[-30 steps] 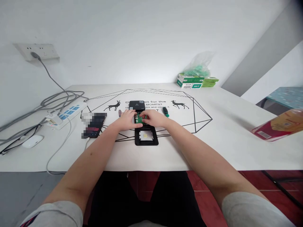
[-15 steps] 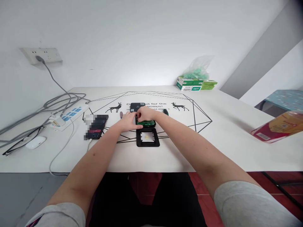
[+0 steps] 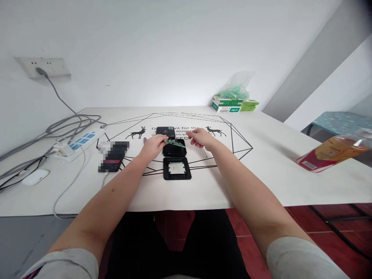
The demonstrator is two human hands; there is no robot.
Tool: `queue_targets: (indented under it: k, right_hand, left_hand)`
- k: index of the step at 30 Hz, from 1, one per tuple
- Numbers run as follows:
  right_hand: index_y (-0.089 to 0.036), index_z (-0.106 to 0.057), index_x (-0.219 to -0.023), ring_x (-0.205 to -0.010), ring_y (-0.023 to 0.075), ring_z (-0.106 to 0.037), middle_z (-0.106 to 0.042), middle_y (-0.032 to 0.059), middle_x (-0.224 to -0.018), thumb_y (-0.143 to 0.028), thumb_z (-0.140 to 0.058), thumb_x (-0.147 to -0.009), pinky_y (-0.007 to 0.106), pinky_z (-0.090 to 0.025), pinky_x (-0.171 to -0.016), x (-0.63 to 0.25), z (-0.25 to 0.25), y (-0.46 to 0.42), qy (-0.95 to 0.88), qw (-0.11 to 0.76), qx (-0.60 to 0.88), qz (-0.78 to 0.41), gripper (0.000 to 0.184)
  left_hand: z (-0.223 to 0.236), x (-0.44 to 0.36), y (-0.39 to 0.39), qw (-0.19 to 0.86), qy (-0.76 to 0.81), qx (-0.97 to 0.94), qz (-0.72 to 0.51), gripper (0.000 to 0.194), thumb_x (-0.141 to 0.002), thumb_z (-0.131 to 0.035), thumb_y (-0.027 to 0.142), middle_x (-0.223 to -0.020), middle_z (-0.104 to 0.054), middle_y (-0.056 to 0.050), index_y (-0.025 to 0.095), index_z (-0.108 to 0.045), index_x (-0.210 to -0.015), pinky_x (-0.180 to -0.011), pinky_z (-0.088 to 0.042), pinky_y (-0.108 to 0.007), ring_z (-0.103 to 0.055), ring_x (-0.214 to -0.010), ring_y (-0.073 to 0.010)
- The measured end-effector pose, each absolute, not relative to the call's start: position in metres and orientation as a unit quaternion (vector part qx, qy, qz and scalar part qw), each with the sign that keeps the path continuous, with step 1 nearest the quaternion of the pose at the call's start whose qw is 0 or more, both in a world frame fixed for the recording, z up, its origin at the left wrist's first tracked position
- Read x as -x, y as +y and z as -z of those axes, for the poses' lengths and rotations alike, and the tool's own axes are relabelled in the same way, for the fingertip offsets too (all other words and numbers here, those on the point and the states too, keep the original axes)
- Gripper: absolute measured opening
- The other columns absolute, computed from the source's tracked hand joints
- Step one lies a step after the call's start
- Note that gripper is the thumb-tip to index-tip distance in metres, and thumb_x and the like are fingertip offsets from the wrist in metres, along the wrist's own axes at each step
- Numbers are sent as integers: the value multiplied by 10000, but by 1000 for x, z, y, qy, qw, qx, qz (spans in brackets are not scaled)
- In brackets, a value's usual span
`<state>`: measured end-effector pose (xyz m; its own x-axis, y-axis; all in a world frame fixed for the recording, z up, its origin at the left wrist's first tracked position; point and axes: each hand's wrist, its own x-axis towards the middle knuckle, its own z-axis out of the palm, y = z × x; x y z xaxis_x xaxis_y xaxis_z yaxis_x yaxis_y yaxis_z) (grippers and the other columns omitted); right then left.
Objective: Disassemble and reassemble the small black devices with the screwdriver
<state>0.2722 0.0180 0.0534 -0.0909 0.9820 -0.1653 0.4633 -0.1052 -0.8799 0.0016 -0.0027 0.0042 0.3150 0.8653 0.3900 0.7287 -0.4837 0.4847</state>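
A green circuit board [image 3: 176,143] is pinched at its left end in my left hand [image 3: 155,146]. It is tilted, above the open black case [image 3: 174,150]. My right hand [image 3: 200,138] hovers to the right of the case, apart from the board, fingers loosely bent and spread, with nothing visible between them. A thin rod [image 3: 206,153] shows just below that hand; the green-and-black screwdriver handle seen earlier is hidden now. In front of the case lies a black cover [image 3: 177,175] with a silver metal plate [image 3: 176,168]. Behind it sits another black box-like part [image 3: 166,131].
To the left are a phone [image 3: 114,157] with a cable, a power strip [image 3: 84,143], a white mouse-shaped case [image 3: 35,177] and tangled cords. Green-and-white boxes [image 3: 228,103] with a plastic bag stand at the back. A bottle [image 3: 325,153] is at the right.
The circuit board has come up out of the black case and is now in my left hand. My right hand has moved away from the case to the right, its fingers opening.
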Motion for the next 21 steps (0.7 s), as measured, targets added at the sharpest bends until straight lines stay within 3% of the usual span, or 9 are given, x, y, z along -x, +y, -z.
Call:
queue_targets:
  k: [3, 6, 8, 11, 13, 16, 18, 21]
  right_hand:
    - [-180, -656, -941, -615, 171, -692, -767, 118, -776, -492, -755, -992, 289, -561, -546, -274, -47, 10, -542, 316, 585, -514, 332]
    - [-183, -645, -952, -670, 166, -727, -751, 75, -784, -283, -907, -868, 295, -647, -641, -262, -42, 11, -507, 345, 568, -549, 292]
    - [-196, -623, -951, -653, 150, -696, -712, 31, -755, -184, -935, -803, 288, -637, -628, -260, -40, 16, -487, 378, 576, -537, 345]
    - [-194, -621, -986, -588, 123, -609, -631, -22, -690, -135, -861, -827, 262, -558, -563, -275, -39, 25, -468, 424, 606, -484, 294]
    - [-186, -642, -1023, -589, 120, -589, -620, -28, -700, -115, -814, -834, 263, -526, -572, -293, -40, 28, -468, 439, 624, -446, 265]
    - [-181, -664, -999, -593, 115, -549, -598, -36, -708, -61, -777, -808, 259, -465, -577, -315, -40, 30, -480, 440, 649, -395, 253]
    - [-177, -676, -963, -593, 119, -530, -590, -36, -701, -39, -775, -782, 261, -425, -569, -319, -38, 31, -489, 429, 660, -375, 248]
    - [-175, -693, -928, -610, 129, -543, -622, -18, -722, -24, -781, -754, 267, -417, -577, -311, -33, 30, -498, 420, 664, -367, 247]
  left_hand:
    - [-4, -4, -4, 115, 488, -797, -336, 296, -1064, -574, 332, -1410, -774, -83, 273, -788, -1260, -1215, -508, -516, -683, -1363, -300]
    - [-3, -4, -7, 136, 466, -807, -337, 323, -1060, -571, 362, -1445, -753, -94, 265, -784, -1282, -1221, -512, -520, -680, -1362, -305]
    - [-3, -2, -9, 158, 450, -819, -319, 418, -1034, -610, 409, -1604, -643, -102, 265, -727, -1409, -1228, -511, -515, -641, -1419, -314]
    - [-4, 3, -11, 157, 457, -833, -268, 592, -981, -695, 533, -1739, -490, -130, 250, -657, -1499, -1307, -407, -552, -492, -1571, -357]
    - [-5, 7, -10, 134, 476, -840, -221, 538, -942, -733, 601, -1707, -524, -158, 225, -743, -1328, -1336, -323, -616, -399, -1624, -409]
    - [-8, 11, -9, 126, 502, -838, -173, 442, -903, -753, 638, -1608, -622, -175, 233, -777, -1078, -1323, -252, -716, -421, -1599, -455]
    - [-11, 12, -10, 137, 512, -832, -163, 444, -904, -733, 657, -1518, -687, -180, 240, -760, -1054, -1322, -209, -741, -476, -1567, -446]
    - [-16, 14, -14, 148, 509, -834, -157, 467, -913, -700, 677, -1422, -734, -195, 230, -737, -1044, -1314, -255, -705, -506, -1557, -426]
